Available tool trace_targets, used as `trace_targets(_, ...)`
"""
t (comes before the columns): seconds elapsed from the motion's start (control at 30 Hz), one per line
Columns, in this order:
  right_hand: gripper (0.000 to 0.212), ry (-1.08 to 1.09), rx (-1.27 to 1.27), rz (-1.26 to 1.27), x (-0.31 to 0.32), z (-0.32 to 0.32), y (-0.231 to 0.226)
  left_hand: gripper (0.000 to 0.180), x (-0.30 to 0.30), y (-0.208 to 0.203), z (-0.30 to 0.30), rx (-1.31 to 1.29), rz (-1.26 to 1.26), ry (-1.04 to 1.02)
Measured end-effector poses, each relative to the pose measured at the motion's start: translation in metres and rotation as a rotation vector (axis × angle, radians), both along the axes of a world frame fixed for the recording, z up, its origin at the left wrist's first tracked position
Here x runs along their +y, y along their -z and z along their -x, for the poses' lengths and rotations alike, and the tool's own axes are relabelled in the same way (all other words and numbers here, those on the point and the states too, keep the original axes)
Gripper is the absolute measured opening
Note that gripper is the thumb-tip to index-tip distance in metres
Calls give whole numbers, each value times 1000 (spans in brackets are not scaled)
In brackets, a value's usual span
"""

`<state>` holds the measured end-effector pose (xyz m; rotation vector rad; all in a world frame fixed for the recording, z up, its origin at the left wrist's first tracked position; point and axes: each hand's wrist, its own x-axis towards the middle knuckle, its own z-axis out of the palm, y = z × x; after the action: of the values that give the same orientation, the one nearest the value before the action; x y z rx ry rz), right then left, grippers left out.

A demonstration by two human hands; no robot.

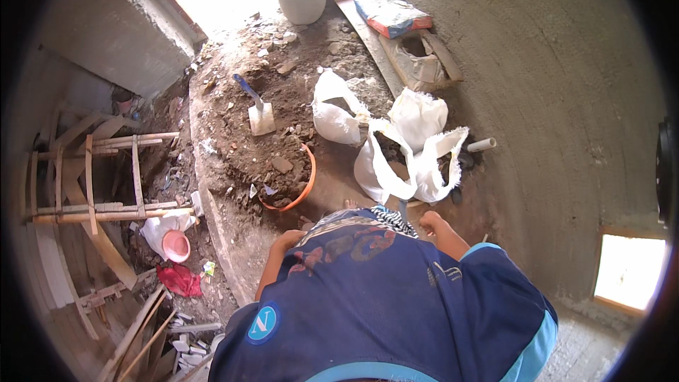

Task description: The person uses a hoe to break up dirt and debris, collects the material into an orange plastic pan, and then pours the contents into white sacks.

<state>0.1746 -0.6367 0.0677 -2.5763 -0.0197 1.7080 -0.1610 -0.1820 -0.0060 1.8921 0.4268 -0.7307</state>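
My left hand [288,239] is at my left side against the edge of my blue shirt, its fingers mostly hidden. At my right side, my right hand [432,224] is loosely closed with its fingers curled; whether anything is inside does not show. In front of my feet lies an orange-rimmed basin [309,182] heaped with dark soil and rubble. Beyond it, a small shovel [262,119] with a blue handle lies on the soil pile [283,74]. Nearest to my right hand stand several white woven sacks [419,119] with their mouths open.
A grey drum [300,0] stands at the far end by a bright doorway. Against the right wall lie a blue-and-red bag [391,13] and a torn paper bag [417,69]. On the left are a wooden ladder-like frame [106,213], a pink pot [176,246] and a red cloth [180,279].
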Motion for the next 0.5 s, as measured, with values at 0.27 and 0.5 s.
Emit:
trace_targets(0.27,26,-271,-71,-106,14,-54,12,51,-29,-70,10,271,-95,-493)
trace_targets(0.5,23,7,-297,-369,101,-37,-39,48,-27,-51,68,264,-219,-462)
